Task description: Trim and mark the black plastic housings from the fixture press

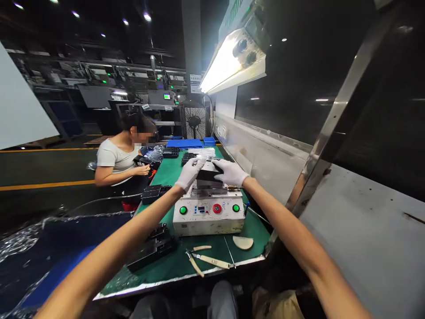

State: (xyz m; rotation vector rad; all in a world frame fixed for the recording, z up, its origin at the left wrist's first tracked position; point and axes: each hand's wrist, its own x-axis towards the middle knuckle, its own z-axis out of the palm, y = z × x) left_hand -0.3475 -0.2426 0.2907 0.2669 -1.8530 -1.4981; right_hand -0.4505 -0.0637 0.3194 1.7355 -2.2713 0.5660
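Note:
A black plastic part (206,173) is held up over the white bench machine (206,227), in front of me. My right hand (233,173), in a white glove, grips the part's right end, with the thumb and fingers on either side. At its upper left edge is my left hand (188,175), also gloved, the fingers closed together on the part. The machine's front carries two green buttons (183,210), a red button (217,208) and a small display (201,209). The part's underside and the machine's top are partly hidden by my hands.
Nippers (195,257), a wooden-handled knife (214,261), a thin rod (229,252) and a pale half-round piece (243,242) lie on the green bench (149,277). Black parts (154,243) stand at left. A co-worker (116,164) sits across, holding a black part. A lamp (229,62) hangs above.

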